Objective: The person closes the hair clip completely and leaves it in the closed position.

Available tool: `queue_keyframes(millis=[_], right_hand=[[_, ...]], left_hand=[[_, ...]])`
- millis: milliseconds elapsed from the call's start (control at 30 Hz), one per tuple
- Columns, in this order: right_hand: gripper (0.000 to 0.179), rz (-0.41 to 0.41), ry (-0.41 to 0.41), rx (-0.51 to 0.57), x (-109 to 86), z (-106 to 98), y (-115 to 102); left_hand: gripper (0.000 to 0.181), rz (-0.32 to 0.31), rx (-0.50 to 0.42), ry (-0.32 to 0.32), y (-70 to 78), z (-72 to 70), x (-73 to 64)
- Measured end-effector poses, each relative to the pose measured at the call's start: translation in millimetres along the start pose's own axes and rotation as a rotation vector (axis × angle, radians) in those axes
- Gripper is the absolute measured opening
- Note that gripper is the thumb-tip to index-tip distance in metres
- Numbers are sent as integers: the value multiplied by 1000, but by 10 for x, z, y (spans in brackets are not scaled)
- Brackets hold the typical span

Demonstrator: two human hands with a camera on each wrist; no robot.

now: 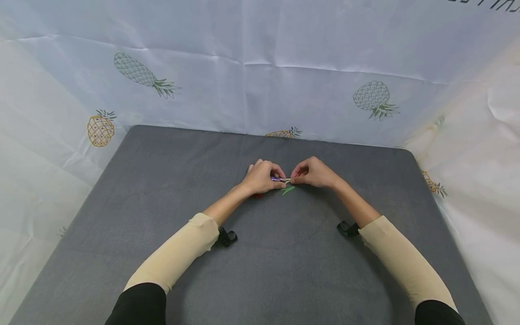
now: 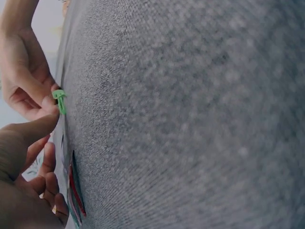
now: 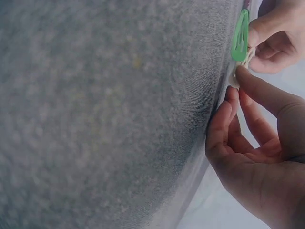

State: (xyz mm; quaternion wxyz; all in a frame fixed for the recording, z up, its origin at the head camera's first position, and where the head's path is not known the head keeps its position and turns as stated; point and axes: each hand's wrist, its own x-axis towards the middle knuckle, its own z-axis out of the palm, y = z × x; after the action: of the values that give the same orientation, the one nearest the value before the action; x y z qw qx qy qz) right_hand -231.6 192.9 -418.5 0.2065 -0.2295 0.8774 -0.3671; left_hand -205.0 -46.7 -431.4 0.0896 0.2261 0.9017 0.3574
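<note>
My left hand (image 1: 262, 177) and right hand (image 1: 313, 172) meet fingertip to fingertip over the table. Between them is a small cream snap hair clip (image 3: 233, 78); my right thumb and fingers pinch its wider end, while the left fingertips hold the other end. A purple clip-like piece (image 1: 276, 179) shows at the left fingers; whether it is held or lies behind them I cannot tell. Just in front of the hands lies a green snap hair clip (image 1: 287, 190). Under the left hand are slim red (image 2: 76, 191) and dark pieces, partly hidden.
The grey table (image 1: 276, 262) spreads in front of and around the hands. Behind it hangs a pale cloth (image 1: 260, 90) printed with pineapples, and more cloth stands at both sides. Black wrist mounts (image 1: 227, 237) hang under the cream sleeves.
</note>
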Motion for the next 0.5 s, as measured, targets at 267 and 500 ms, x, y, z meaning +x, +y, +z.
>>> queue_keyframes(millis=[267,500], right_hand=[[9,-22,52,22,-8,-18,-60],[12,-33,78,65,-15,29,-122]], left_hand=[[21,44,-32,28,17,-46,2],[12,67,-121,66,19,-82,-23]])
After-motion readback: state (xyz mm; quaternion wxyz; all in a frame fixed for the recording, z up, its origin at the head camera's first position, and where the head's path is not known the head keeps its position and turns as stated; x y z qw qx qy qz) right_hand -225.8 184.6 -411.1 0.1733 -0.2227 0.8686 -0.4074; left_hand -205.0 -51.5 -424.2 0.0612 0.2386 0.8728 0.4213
